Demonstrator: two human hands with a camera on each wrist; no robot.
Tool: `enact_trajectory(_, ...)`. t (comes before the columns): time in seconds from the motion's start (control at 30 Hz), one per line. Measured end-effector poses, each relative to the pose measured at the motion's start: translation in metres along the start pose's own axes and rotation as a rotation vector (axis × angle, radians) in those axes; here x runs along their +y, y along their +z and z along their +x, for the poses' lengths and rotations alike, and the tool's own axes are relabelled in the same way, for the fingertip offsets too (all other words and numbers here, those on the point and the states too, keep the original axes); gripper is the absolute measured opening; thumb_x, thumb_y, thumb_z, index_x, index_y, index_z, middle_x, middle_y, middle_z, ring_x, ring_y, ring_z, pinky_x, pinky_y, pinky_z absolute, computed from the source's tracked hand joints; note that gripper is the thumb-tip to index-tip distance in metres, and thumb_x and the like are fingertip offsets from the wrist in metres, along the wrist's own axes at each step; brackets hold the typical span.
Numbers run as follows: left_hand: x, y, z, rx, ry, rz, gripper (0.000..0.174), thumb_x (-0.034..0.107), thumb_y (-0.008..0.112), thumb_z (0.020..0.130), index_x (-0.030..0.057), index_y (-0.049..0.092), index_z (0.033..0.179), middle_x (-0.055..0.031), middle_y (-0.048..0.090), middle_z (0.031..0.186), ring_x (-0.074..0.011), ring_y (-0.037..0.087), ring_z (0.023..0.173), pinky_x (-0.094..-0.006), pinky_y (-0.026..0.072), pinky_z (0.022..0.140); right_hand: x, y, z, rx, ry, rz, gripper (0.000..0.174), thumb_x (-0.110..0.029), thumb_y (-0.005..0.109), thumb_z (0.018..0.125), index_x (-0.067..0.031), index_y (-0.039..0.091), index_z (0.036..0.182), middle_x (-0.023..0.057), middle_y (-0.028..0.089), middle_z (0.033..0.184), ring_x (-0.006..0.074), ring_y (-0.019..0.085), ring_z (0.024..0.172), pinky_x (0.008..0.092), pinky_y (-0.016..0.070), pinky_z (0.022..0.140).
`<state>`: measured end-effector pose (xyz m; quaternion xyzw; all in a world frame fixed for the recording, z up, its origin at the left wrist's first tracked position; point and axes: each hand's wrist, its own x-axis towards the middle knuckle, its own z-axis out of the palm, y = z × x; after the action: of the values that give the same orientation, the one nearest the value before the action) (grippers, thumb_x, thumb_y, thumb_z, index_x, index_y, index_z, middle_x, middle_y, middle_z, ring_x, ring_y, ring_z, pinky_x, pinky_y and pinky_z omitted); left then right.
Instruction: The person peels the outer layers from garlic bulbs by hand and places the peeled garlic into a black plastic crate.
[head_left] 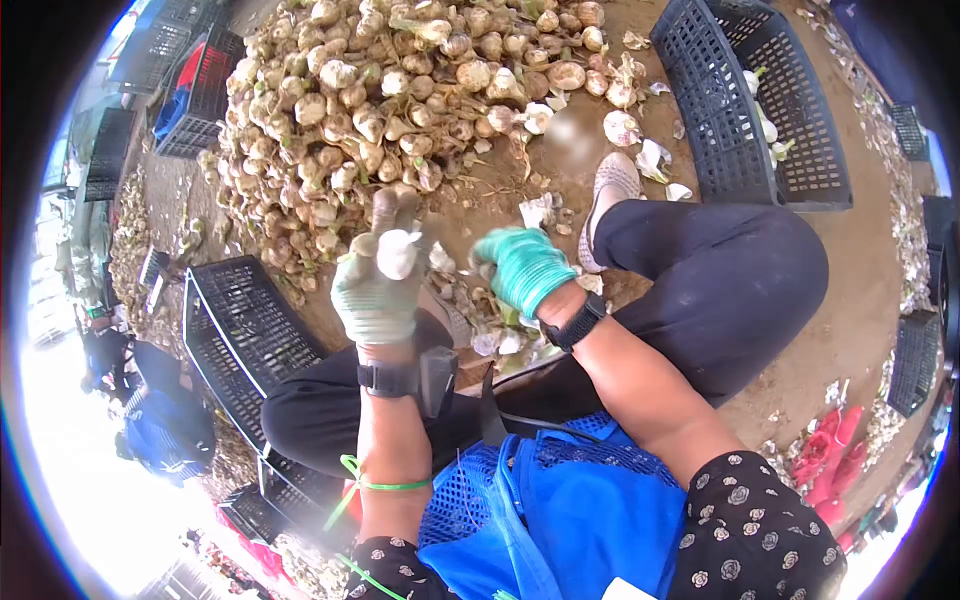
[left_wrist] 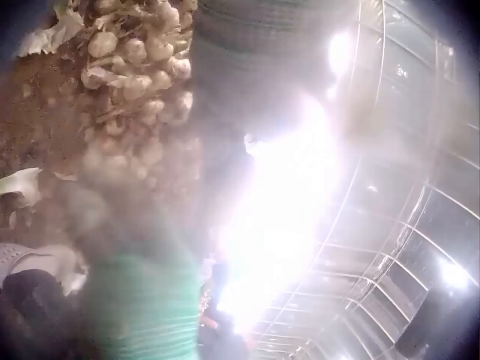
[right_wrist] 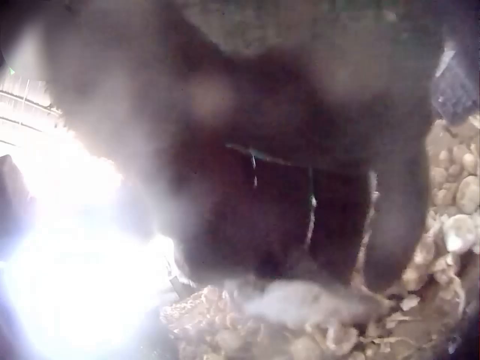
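In the head view, my left hand [head_left: 378,290], in a pale glove with soiled fingers, holds a white garlic bulb [head_left: 397,254] between thumb and fingers. My right hand [head_left: 525,268], in a green glove, is a short way to the right, apart from that bulb. Its fingers [right_wrist: 397,225] look curled in the right wrist view, dark and backlit; I cannot tell whether they hold anything. A heap of untrimmed garlic [head_left: 400,90] lies just beyond both hands. Blurred white, a round thing [head_left: 572,138] shows past the right hand, near the shoe.
A black crate [head_left: 715,120] with several cleaned bulbs stands at the far right. Another black crate [head_left: 250,310] is beside the left knee. Garlic skins [head_left: 500,340] litter the ground between the legs. A shoe [head_left: 612,195] stands beyond the right hand. More crates [head_left: 195,100] are at far left.
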<state>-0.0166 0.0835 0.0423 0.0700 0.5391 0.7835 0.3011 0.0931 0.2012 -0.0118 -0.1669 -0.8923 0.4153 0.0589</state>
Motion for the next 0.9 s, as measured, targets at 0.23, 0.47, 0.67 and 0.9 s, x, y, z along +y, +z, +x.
enact_trajectory(0.23, -0.007, 0.011, 0.026, -0.296, -0.220, -0.553, 0.017, 0.011, 0.053, 0.072, -0.0023, 0.058, 0.081, -0.0198, 0.038, 0.125, -0.0359, 0.032, 0.118, -0.0509, 0.0288, 0.096, -0.022, -0.034, 0.012, 0.310, -0.116, 0.591, 0.051, -0.003, 0.063, 0.062, -0.0037, 0.049, 0.112, 0.0174, 0.049, 0.111, 0.0306, 0.049, 0.101, 0.0334, 0.0421, 0.084)
enact_trajectory(0.47, -0.051, 0.078, 0.062, -0.274, -0.354, 0.044, 0.052, 0.024, 0.053, 0.078, -0.0009, 0.037, 0.121, -0.0124, 0.044, 0.119, -0.0227, 0.042, 0.109, -0.0332, 0.0337, 0.092, 0.025, -0.074, 0.018, 0.626, 0.339, 1.082, 0.033, -0.011, 0.061, 0.071, -0.0010, 0.054, 0.101, 0.0126, 0.059, 0.094, 0.0224, 0.059, 0.084, 0.0309, 0.0488, 0.069)
enact_trajectory(0.67, -0.124, 0.057, 0.158, -0.308, 0.256, 1.433, 0.047, 0.014, 0.059, 0.068, 0.0098, 0.048, 0.113, -0.0194, 0.045, 0.116, -0.0324, 0.049, 0.099, -0.0344, 0.0413, 0.083, 0.072, -0.130, 0.008, 0.896, -0.158, 1.865, 0.040, -0.020, 0.051, 0.083, -0.0003, 0.040, 0.117, 0.0155, 0.051, 0.109, 0.0244, 0.053, 0.087, 0.0410, 0.0419, 0.084)
enact_trajectory(0.9, -0.189, 0.053, 0.219, -0.405, 0.181, 1.565, 0.041, 0.007, 0.057, 0.067, 0.0127, 0.051, 0.108, -0.0153, 0.044, 0.118, -0.0331, 0.050, 0.096, -0.0350, 0.0421, 0.080, 0.055, -0.086, 0.041, 0.787, 0.547, 1.711, 0.029, -0.018, 0.053, 0.083, 0.0018, 0.049, 0.104, 0.0086, 0.059, 0.083, 0.0161, 0.059, 0.068, 0.0261, 0.0488, 0.058)
